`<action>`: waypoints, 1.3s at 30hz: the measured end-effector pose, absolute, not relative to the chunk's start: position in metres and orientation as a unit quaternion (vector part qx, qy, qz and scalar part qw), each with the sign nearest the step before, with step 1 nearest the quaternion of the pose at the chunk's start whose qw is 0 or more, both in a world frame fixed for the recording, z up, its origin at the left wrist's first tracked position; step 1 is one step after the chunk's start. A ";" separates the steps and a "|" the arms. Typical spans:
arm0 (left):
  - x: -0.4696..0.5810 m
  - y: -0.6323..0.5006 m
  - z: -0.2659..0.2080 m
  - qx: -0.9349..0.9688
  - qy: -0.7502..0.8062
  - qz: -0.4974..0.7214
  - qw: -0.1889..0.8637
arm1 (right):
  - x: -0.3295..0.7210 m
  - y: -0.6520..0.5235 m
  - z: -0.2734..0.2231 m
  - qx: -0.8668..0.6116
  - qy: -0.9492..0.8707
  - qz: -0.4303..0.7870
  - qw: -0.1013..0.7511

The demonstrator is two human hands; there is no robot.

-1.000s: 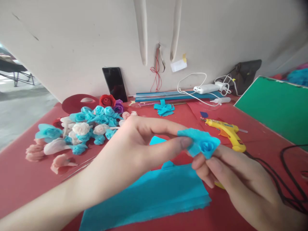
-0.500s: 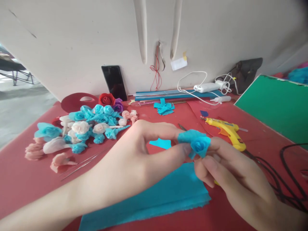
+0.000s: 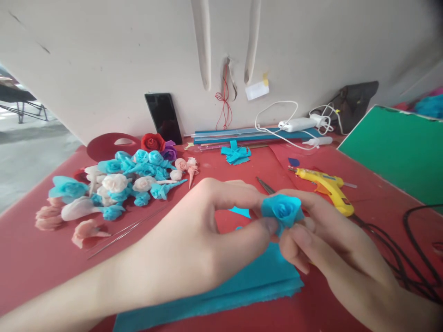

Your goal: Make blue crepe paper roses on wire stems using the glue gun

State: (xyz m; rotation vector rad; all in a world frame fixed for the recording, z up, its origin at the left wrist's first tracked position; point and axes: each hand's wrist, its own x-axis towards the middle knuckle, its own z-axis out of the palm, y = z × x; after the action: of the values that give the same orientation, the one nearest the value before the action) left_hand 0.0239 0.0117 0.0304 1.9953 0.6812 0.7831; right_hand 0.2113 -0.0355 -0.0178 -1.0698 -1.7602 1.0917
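Note:
Between my two hands is a small blue paper rose (image 3: pixel 284 210), its rolled centre facing me. My left hand (image 3: pixel 211 230) pinches its left edge between thumb and forefinger. On the other side, my right hand (image 3: pixel 334 240) grips the lower right of the flower with closed fingertips. Folded blue crepe paper (image 3: pixel 221 299) lies on the table under my hands. Behind the rose, the tip of a pair of scissors (image 3: pixel 266 185) shows; the rest is hidden by my hands.
At left is a pile of blue, white and pink paper flowers (image 3: pixel 138 173), with thin metal rods (image 3: pixel 124 233) nearby. A yellow glue gun (image 3: pixel 327 186) and black cable (image 3: pixel 387 258) lie right. A phone (image 3: pixel 164 117) leans on the wall; a green board (image 3: pixel 398 154) stands right.
The loose petal edge at the rose's left has been drawn in closer around the centre. My left hand has shifted slightly right and down, uncovering more of the scissors' tip.

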 end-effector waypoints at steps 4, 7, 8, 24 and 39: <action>0.025 0.011 0.030 0.804 0.251 0.325 0.431 | 0.211 -0.034 -0.017 -0.403 -0.681 0.469 0.391; 0.027 0.011 0.029 0.805 0.258 0.315 0.431 | 0.210 -0.033 -0.016 -0.399 -0.672 0.493 0.383; 0.027 0.011 0.029 0.806 0.259 0.314 0.430 | 0.209 -0.033 -0.016 -0.400 -0.670 0.498 0.378; 0.024 0.014 0.035 0.775 0.258 0.247 0.521 | 0.211 -0.030 -0.009 -0.347 -0.633 0.613 0.321; 0.026 0.014 0.037 0.783 0.279 0.240 0.502 | 0.210 -0.034 -0.017 -0.372 -0.681 0.531 0.340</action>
State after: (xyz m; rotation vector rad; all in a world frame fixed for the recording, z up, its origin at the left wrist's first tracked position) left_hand 0.0265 0.0139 0.0368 1.8917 0.6736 0.5803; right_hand 0.2096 -0.0337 -0.0172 -0.9697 -1.7724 1.3833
